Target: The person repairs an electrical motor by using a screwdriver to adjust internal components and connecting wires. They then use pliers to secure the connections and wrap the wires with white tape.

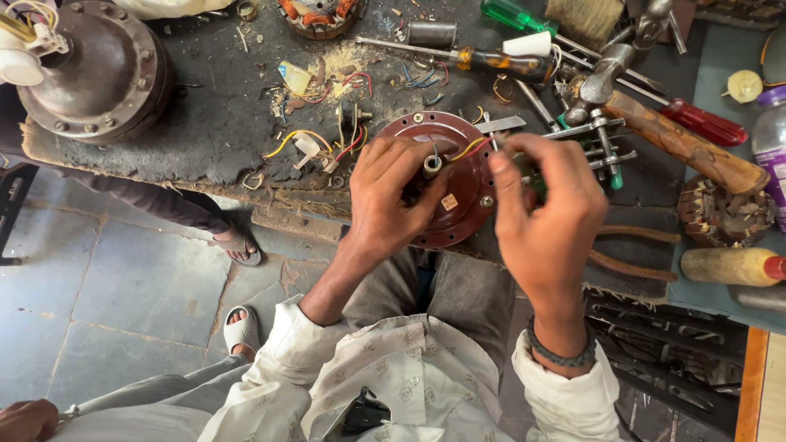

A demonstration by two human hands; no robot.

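At the worktop edge, the round red motor cover is steadied by the left hand, fingers closed around its hub, while coloured wires are pinched by the right hand, kept clear.

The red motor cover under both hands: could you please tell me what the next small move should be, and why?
Probably draw the coloured wires clear of the centre shaft. The left hand already steadies the red motor cover at the bench edge, while the right hand pinches beside the wires, which come out close to the shaft; freeing them looks like the natural next step.
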